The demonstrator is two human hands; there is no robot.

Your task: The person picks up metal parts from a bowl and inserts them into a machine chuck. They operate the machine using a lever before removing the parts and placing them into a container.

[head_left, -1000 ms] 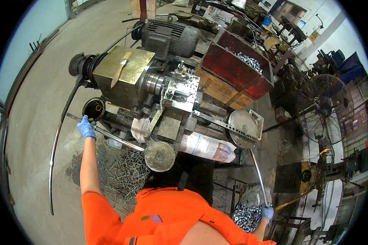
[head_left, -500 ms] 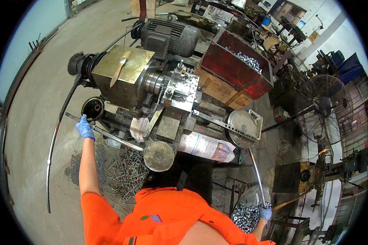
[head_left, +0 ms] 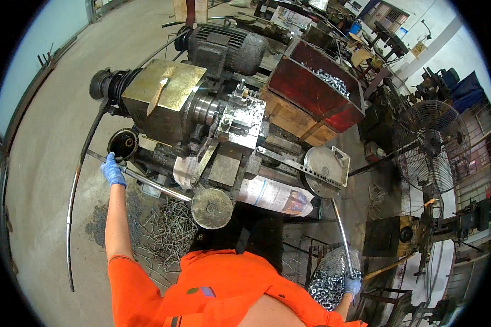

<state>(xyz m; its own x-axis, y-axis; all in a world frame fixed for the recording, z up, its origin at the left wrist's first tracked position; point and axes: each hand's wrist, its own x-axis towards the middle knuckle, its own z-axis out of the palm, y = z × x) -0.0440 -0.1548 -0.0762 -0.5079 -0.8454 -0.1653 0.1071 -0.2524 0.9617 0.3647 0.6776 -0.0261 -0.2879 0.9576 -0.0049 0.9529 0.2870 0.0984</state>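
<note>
My left hand (head_left: 113, 170), in a blue glove, grips a long steel lever (head_left: 147, 183) that runs along the front of an old lathe-like machine (head_left: 202, 114). Just above that hand sits a round black tin (head_left: 123, 145). My right hand (head_left: 352, 285), also gloved in blue, is low at the right, closed on the lower end of a thin metal rod (head_left: 340, 229) that rises toward a round grey disc (head_left: 322, 171). Beneath the right hand a wire basket (head_left: 328, 280) holds several shiny metal parts. My orange sleeves fill the lower middle.
A red bin (head_left: 311, 90) with shiny small parts stands behind the machine. Metal swarf (head_left: 163, 231) litters the concrete floor at the left, beside a long curved bar (head_left: 73, 210). A standing fan (head_left: 428, 144) and more machinery crowd the right. Newspaper (head_left: 275, 196) drapes the machine's front.
Almost nothing differs. Both hands keep their holds on the lever and the rod; the view has shifted only very slightly.
</note>
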